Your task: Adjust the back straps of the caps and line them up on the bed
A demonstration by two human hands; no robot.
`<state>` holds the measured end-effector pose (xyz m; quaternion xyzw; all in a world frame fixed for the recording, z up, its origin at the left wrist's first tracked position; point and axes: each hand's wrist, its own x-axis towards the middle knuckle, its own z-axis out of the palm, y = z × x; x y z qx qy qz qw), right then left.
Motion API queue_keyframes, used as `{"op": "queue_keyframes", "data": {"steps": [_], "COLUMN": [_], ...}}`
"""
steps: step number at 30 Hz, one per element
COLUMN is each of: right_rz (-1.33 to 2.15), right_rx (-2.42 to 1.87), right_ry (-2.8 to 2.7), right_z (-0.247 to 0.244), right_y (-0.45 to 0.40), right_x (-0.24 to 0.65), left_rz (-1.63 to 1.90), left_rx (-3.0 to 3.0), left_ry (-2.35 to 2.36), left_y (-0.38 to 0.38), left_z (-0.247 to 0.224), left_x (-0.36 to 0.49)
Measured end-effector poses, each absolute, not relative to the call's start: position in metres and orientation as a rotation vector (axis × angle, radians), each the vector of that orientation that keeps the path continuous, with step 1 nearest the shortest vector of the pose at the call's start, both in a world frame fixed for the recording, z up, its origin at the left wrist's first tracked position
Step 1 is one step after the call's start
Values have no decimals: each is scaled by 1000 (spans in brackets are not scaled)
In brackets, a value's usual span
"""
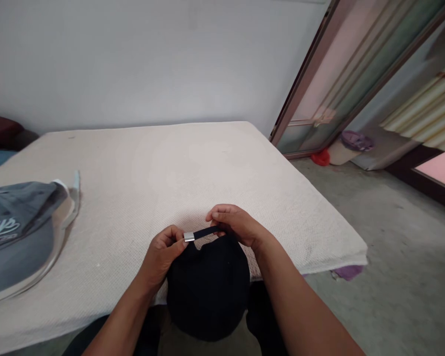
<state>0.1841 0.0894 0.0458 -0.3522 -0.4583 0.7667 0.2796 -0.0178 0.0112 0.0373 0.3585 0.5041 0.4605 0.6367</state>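
Note:
A black cap (209, 291) hangs over the near edge of the table, its back opening and strap facing away from me. My left hand (166, 252) pinches the left end of the strap, right beside its silver metal buckle (189, 237). The dark strap (205, 232) runs taut from the buckle to my right hand (235, 222). That hand has its fingers curled round the strap's right end, where it meets the cap. Some of its fingertips are hidden behind the strap and cap.
Grey caps (20, 212), seemingly stacked, lie at the left on the table with its white textured cover (152, 163). A pale wall (152, 59) stands behind. On the floor at the right are a bin with a purple liner (357, 141) and a red object (321, 157).

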Motion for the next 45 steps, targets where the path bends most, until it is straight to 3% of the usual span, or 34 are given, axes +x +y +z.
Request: {"op": "queue_keyframes", "data": {"steps": [18,23,45], "right_rz": [2023,2155,2345], "right_rx": [-901,-895,-816], "right_ry": [-1589,-1743,-1674], "right_z": [53,54,47], "right_y": [86,82,87], "right_x": [181,174,170], "left_rz": [1039,990,975], "left_rx": [746,813,723], "left_ry": [1138,1139,1077], "left_y": [12,10,11], "left_z": [39,37,37], "left_x": [-10,-9,-19]}}
